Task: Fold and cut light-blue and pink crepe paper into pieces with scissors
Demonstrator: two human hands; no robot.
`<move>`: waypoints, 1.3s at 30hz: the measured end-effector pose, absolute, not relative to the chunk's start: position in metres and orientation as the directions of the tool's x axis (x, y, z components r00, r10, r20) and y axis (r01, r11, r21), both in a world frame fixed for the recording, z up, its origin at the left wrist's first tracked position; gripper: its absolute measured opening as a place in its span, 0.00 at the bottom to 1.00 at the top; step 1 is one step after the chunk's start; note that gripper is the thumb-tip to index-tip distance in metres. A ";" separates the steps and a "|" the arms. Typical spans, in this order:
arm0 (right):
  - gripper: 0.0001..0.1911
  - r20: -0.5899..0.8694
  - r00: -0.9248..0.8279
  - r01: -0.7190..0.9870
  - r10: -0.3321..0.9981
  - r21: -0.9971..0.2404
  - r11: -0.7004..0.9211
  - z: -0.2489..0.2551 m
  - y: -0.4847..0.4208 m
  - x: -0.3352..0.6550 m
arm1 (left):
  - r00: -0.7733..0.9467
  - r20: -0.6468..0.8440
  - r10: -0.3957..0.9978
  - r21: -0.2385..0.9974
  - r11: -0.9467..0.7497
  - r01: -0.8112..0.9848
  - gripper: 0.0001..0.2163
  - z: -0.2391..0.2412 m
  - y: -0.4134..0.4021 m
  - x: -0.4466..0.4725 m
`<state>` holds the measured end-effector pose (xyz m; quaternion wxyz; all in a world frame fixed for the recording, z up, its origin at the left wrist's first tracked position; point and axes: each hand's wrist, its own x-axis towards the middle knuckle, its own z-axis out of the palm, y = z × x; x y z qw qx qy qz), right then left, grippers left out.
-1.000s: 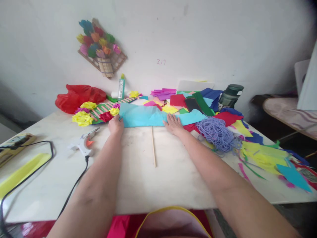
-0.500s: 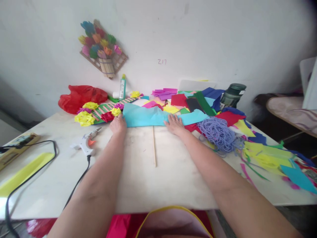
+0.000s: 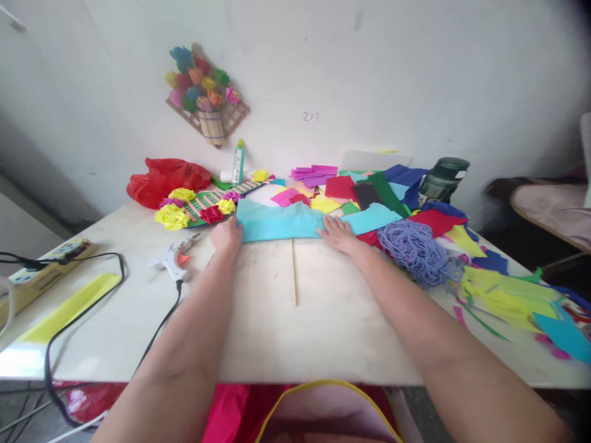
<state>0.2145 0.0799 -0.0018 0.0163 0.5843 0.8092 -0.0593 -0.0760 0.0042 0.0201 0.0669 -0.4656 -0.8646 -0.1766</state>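
A long strip of light blue crepe paper lies across the middle of the table, with a crease along its near edge. At its left end my left hand is closed, gripping the paper's edge. My right hand rests flat on the strip further right, fingers spread and holding nothing. From under the paper's near edge a thin wooden stick sticks out towards me; its far end is hidden. Left of my left hand is a white hot glue gun with an orange trigger.
Behind my left hand lies a green woven piece with paper flowers. On the right are a bundle of purple string, coloured paper scraps and a dark bottle. A power strip and cord occupy the left.
The view has shifted left, bringing more of the power strip into sight. Both hands keep their places on the light blue paper.
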 end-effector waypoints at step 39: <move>0.37 -0.035 -0.318 0.946 0.948 -0.077 0.315 0.000 0.069 0.213 | 0.214 0.023 0.977 0.116 -0.215 0.970 0.25 0.005 0.008 -0.005</move>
